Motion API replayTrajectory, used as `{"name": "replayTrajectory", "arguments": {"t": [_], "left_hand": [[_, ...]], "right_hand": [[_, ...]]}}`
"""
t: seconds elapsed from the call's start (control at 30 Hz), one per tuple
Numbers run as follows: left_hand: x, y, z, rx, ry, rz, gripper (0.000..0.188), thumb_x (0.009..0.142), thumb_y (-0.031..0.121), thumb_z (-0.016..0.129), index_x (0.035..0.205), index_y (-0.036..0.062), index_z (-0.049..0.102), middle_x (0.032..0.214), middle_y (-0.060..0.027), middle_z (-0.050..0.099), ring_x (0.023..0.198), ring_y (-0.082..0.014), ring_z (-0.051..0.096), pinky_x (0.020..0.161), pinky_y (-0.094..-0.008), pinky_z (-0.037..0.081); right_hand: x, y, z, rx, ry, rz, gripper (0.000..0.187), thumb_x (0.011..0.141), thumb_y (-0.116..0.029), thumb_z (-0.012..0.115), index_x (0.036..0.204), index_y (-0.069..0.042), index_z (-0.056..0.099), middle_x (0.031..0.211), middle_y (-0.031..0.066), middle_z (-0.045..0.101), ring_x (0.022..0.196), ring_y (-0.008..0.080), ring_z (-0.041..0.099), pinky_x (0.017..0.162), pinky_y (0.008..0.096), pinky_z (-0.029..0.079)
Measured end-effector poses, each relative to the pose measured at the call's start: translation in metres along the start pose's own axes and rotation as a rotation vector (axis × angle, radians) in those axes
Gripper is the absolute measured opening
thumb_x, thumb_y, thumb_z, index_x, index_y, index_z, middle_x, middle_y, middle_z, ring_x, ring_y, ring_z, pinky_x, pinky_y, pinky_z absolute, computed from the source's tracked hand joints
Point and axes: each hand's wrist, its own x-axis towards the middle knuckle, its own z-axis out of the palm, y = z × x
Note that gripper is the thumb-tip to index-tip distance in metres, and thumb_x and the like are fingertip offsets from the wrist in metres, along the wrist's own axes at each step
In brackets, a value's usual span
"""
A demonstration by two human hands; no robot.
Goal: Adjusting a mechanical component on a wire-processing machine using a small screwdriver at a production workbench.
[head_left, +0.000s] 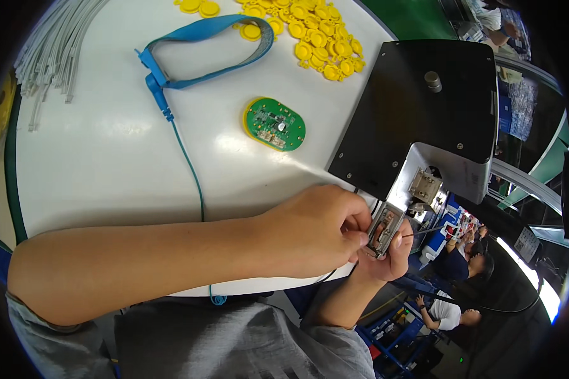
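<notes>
My left hand point(319, 230) reaches in from the left with curled fingers. Its thumb and forefinger close at the near left edge of a small rectangular metal frame point(385, 228); what they pinch is hidden. On the frame's other side, my right hand point(392, 256) has thumb and fingers closed round its lower end. Copper-coloured parts show inside the frame. A thin dark wire point(423, 232) runs rightward from my right fingertips. Just beyond, a metal block point(425, 185) sits in the silver recess of a black machine point(423, 107); whether the frame joins the machine, I cannot tell.
An oval green circuit board point(275, 124) with a yellow rim lies on the white table point(107, 177). Beyond it are a blue wrist strap point(202, 28) with a teal cord, several yellow plastic pieces point(322, 38) and grey cable ties point(54, 47). People point(449, 309) are at the right.
</notes>
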Motion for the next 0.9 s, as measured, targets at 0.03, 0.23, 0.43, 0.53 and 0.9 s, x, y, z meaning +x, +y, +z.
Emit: {"name": "replayTrajectory", "arguments": {"t": [0.03, 0.23, 0.43, 0.53, 0.9], "left_hand": [[0.000, 0.001, 0.000, 0.021, -0.016, 0.001, 0.017, 0.095, 0.004, 0.057, 0.106, -0.0090, 0.060, 0.093, -0.0147, 0.069, 0.085, -0.0163, 0.071, 0.076, -0.0272, 0.055], [0.008, 0.001, -0.001, 0.107, -0.043, 0.062, 0.017, 0.093, 0.006, 0.060, 0.105, -0.0060, 0.062, 0.085, -0.0121, 0.070, 0.080, -0.0145, 0.069, 0.072, -0.0283, 0.054], [0.014, 0.006, -0.009, 0.178, 0.022, 0.104, 0.021, 0.088, 0.012, 0.066, 0.100, -0.0047, 0.064, 0.080, -0.0180, 0.069, 0.074, -0.0245, 0.068, 0.068, -0.0337, 0.052], [0.018, -0.002, -0.010, 0.260, 0.084, 0.170, 0.022, 0.090, 0.015, 0.067, 0.098, -0.0054, 0.066, 0.076, -0.0174, 0.069, 0.069, -0.0210, 0.068, 0.062, -0.0323, 0.052], [0.023, -0.001, -0.010, 0.240, 0.016, 0.127, 0.020, 0.089, 0.010, 0.066, 0.105, -0.0022, 0.065, 0.079, -0.0145, 0.069, 0.069, -0.0212, 0.065, 0.066, -0.0329, 0.051]], "right_hand": [[0.000, 0.000, -0.002, -0.010, 0.013, -0.006, 0.028, 0.090, -0.022, 0.062, 0.092, 0.005, 0.056, 0.084, 0.0186, 0.068, 0.070, 0.0217, 0.067, 0.068, 0.0312, 0.055], [0.002, -0.007, 0.009, -0.118, 0.125, 0.007, 0.026, 0.088, -0.022, 0.064, 0.083, 0.002, 0.056, 0.079, 0.0173, 0.068, 0.065, 0.0193, 0.065, 0.062, 0.0303, 0.053], [0.004, 0.003, -0.001, -0.066, 0.168, -0.075, 0.024, 0.088, -0.018, 0.061, 0.084, 0.005, 0.058, 0.080, 0.0211, 0.068, 0.067, 0.0227, 0.067, 0.058, 0.0317, 0.055], [0.013, 0.008, -0.011, -0.089, 0.062, -0.131, 0.022, 0.089, -0.016, 0.061, 0.089, 0.006, 0.060, 0.083, 0.0215, 0.069, 0.069, 0.0233, 0.067, 0.063, 0.0353, 0.056], [0.007, 0.006, -0.009, -0.097, 0.153, -0.106, 0.021, 0.085, -0.016, 0.061, 0.085, 0.005, 0.060, 0.083, 0.0224, 0.069, 0.070, 0.0235, 0.067, 0.063, 0.0329, 0.055]]}}
